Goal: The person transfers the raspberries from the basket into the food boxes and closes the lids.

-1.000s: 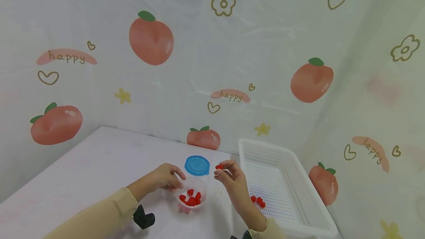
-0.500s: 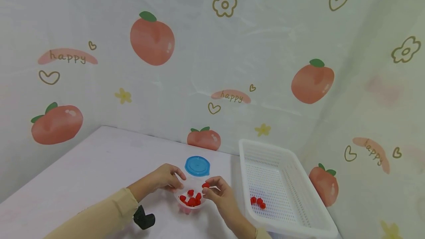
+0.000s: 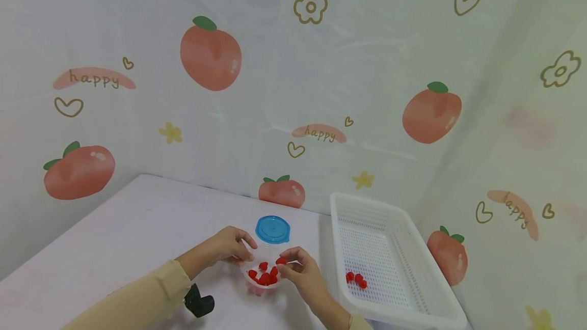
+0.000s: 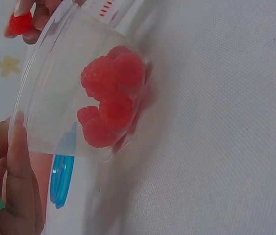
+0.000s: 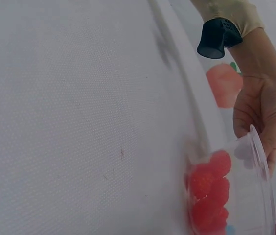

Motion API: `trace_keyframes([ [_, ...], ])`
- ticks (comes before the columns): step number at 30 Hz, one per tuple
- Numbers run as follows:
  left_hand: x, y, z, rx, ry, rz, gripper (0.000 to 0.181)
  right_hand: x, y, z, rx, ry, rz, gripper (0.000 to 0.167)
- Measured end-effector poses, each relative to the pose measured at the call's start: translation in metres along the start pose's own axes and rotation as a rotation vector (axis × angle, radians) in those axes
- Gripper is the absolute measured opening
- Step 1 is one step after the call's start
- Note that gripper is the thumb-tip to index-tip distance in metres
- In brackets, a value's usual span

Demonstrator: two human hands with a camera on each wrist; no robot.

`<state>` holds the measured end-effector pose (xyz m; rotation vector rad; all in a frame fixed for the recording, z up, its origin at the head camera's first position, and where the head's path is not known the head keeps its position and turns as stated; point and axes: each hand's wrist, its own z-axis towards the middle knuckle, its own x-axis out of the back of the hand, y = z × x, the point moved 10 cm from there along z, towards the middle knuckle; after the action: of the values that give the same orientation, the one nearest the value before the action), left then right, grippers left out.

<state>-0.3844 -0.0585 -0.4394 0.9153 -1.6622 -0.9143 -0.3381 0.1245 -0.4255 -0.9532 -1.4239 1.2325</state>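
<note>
Peach-printed white backdrop behind a pale-covered table. Left to right: black device at the left wrist, below the beige sleeve. Left hand: thumb and fingers clamped on the rim of a clear tub, which stands to that hand's right. Several raspberries lie in its bottom. Blue lid lies beyond the tub, between the 2 hands. Right hand: thumb and fingers together, pinching 1 raspberry at the tub's right side. White basket, right of the right hand, holds more red berries, on its side nearest that hand.
</note>
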Motion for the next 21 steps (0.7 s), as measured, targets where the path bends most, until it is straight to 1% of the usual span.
trace_keyframes([
  [8,0.0002,0.0011,-0.0019,-0.005,0.003,0.001,0.023,-0.0012,-0.0002,0.0,-0.006,-0.005,-0.062,0.031],
  [21,0.0002,0.0019,-0.0021,-0.006,-0.001,-0.002,0.022,-0.003,-0.0024,-0.0001,-0.002,-0.035,-0.076,0.031],
])
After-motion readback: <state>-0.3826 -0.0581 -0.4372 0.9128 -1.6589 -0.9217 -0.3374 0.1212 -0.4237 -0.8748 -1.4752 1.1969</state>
